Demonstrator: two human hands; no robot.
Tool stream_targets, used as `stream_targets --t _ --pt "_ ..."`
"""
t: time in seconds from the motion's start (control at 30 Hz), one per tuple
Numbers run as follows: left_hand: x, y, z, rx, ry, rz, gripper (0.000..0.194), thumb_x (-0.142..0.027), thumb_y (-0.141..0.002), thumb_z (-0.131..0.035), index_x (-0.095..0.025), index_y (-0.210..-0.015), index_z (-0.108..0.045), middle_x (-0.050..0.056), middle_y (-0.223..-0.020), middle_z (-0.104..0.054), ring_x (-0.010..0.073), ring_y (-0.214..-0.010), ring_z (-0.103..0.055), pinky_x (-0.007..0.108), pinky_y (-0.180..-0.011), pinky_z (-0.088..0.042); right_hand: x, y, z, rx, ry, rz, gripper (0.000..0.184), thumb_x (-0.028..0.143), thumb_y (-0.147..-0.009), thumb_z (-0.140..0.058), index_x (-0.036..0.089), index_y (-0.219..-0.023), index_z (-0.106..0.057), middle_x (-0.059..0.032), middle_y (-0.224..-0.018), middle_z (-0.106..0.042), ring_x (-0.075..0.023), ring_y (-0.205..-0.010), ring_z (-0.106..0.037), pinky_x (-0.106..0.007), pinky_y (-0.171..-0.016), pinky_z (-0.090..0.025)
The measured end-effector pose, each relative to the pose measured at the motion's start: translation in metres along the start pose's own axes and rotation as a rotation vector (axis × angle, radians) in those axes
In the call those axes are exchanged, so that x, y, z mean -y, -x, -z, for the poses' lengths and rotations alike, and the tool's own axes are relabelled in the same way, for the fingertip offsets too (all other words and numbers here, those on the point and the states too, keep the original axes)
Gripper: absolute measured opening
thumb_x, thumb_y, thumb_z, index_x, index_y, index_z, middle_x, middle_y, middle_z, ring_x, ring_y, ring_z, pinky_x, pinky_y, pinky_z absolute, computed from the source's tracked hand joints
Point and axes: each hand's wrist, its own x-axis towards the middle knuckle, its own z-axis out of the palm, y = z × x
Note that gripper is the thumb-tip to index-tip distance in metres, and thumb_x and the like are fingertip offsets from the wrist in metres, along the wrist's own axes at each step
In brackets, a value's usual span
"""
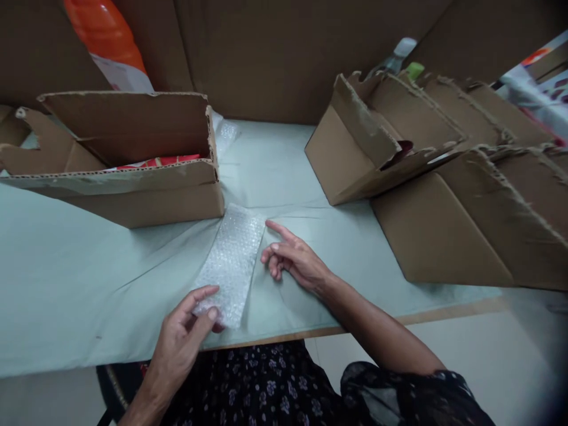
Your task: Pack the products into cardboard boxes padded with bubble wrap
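Observation:
A strip of clear bubble wrap (235, 254) lies slantwise on the pale green cloth in front of me. At its near end, my left hand (186, 325) pinches the lower left corner, thumb on top and fingers partly underneath. My right hand (299, 257) is beside the strip's right edge, holding nothing. Its index finger stretches toward the far right corner and appears to touch it, while the other fingers are loosely bent. The strip's far left corner reaches the foot of an open cardboard box (177, 198).
Red packaging (164, 161) shows inside the left box. An orange bottle (106, 41) stands behind it, near more bubble wrap (225, 133). Divided cardboard boxes (350, 151) fill the right side, with a clear bottle (399, 53) behind them. The table edge (284, 337) runs close to me.

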Motion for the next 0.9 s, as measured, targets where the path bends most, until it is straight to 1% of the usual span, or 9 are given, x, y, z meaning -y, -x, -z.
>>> stream_targets --t 0.13,0.27,0.33,0.43,0.53,0.6,0.7,0.83,0.9 --pt "-0.007 0.004 -0.002 0.106 0.130 -0.052 0.076 -0.054 -0.086 -0.067 -0.015 -0.148 -0.045 0.005 -0.086 -0.077 0.0196 -0.083 -0.070 0.033 -0.087 -0.055 0.001 0.025 -0.006 0.097 0.496 0.222 0.050 0.034 -0.092 -0.067 0.019 -0.139 -0.056 -0.0079 -0.105 -0.072 -0.0157 -0.080 -0.067 -0.034 -0.076 -0.057" --pt "-0.004 -0.011 -0.001 0.204 0.092 -0.139 0.078 -0.054 -0.089 -0.066 -0.013 -0.150 -0.040 0.008 -0.091 -0.077 0.0211 -0.086 -0.072 0.035 -0.087 -0.057 -0.011 0.038 -0.024 0.256 1.067 0.500 0.075 0.042 -0.087 -0.077 0.021 -0.151 -0.045 -0.0160 -0.144 -0.058 -0.0295 -0.130 -0.054 -0.051 -0.109 -0.043" --pt "-0.001 -0.016 0.000 0.192 0.085 -0.180 0.074 -0.052 -0.091 -0.065 -0.013 -0.150 -0.041 0.009 -0.094 -0.076 0.0210 -0.085 -0.072 0.035 -0.083 -0.059 -0.022 0.035 -0.031 0.209 1.178 0.566 0.066 0.035 -0.093 -0.069 0.019 -0.152 -0.043 -0.0159 -0.137 -0.064 -0.0281 -0.125 -0.058 -0.048 -0.104 -0.045" --pt "0.004 -0.014 0.002 0.086 0.024 -0.297 0.066 -0.046 -0.095 -0.061 -0.018 -0.151 -0.039 0.006 -0.096 -0.074 0.0185 -0.080 -0.071 0.033 -0.077 -0.059 -0.035 0.024 -0.036 0.048 1.234 0.579 0.037 0.016 -0.098 -0.053 0.017 -0.134 -0.059 -0.0106 -0.109 -0.076 -0.0227 -0.097 -0.069 -0.040 -0.090 -0.048" --pt "0.008 -0.011 0.006 -0.143 -0.230 -0.612 0.057 -0.030 -0.097 -0.061 -0.024 -0.150 -0.041 0.003 -0.095 -0.070 0.0166 -0.083 -0.069 0.032 -0.079 -0.058 -0.036 0.016 -0.039 -0.033 1.304 0.483 0.033 0.013 -0.096 -0.052 0.015 -0.127 -0.062 -0.0081 -0.095 -0.077 -0.0215 -0.085 -0.069 -0.038 -0.085 -0.047" --pt "0.009 -0.014 0.008 -0.238 -0.490 -0.876 0.052 -0.019 -0.094 -0.063 -0.024 -0.144 -0.050 0.008 -0.110 -0.069 0.0206 -0.099 -0.067 0.037 -0.088 -0.057 -0.033 0.014 -0.040 -0.053 1.342 0.424 0.036 0.014 -0.095 -0.053 0.015 -0.130 -0.061 -0.0066 -0.090 -0.076 -0.0207 -0.081 -0.068 -0.036 -0.082 -0.046" --pt "0.009 -0.029 0.010 -0.187 -0.849 -1.075 0.042 -0.010 -0.090 -0.062 -0.019 -0.131 -0.060 0.015 -0.134 -0.062 0.0300 -0.116 -0.060 0.047 -0.096 -0.053 -0.029 0.015 -0.039 -0.073 1.375 0.404 0.039 0.016 -0.095 -0.055 0.015 -0.134 -0.058 -0.0042 -0.087 -0.076 -0.0192 -0.078 -0.067 -0.034 -0.080 -0.044" --pt "0.009 -0.050 0.010 -0.101 -1.023 -1.102 0.040 -0.005 -0.088 -0.058 -0.015 -0.127 -0.062 0.013 -0.125 -0.068 0.0307 -0.110 -0.058 0.046 -0.089 -0.054 -0.028 0.025 -0.036 -0.188 1.446 0.525 0.040 0.024 -0.098 -0.057 0.011 -0.136 -0.055 -0.0060 -0.088 -0.074 -0.0208 -0.079 -0.064 -0.036 -0.078 -0.041" --pt "0.009 -0.057 0.011 -0.085 -1.045 -1.120 0.042 -0.004 -0.087 -0.057 -0.015 -0.127 -0.062 0.013 -0.124 -0.068 0.0309 -0.110 -0.058 0.045 -0.087 -0.053 -0.028 0.029 -0.037 -0.190 1.496 0.628 0.040 0.031 -0.098 -0.060 0.012 -0.133 -0.058 -0.0108 -0.101 -0.074 -0.0237 -0.088 -0.064 -0.038 -0.081 -0.041"
